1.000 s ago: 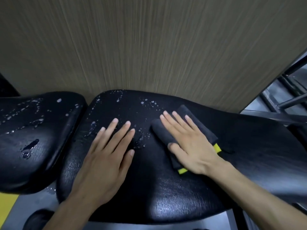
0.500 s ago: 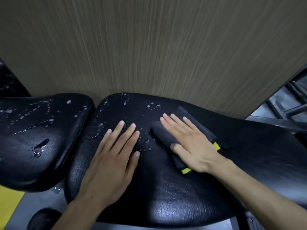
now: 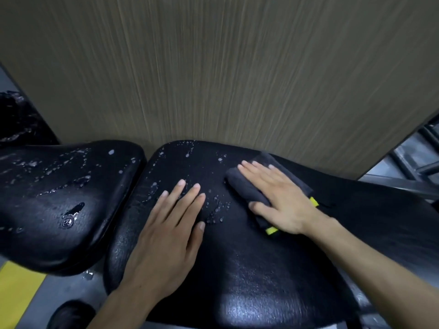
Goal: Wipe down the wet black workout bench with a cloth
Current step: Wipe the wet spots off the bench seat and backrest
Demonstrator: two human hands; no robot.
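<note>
Left hand (image 3: 166,236): bare, no rings, short nails.
Right hand (image 3: 280,198): bare, no rings.
Forearms: bare, unsleeved.

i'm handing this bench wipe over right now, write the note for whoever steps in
Left hand: flat and bare on the long pad, holds nothing.
Right hand: fingers flat, pressing the folded dark cloth onto the pad's far side.
Done: the pad to the right of the cloth shows no drops.
Left: water drops between the hands, more toward the pad's far left edge, and the whole seat pad at left, with a puddle.
</note>
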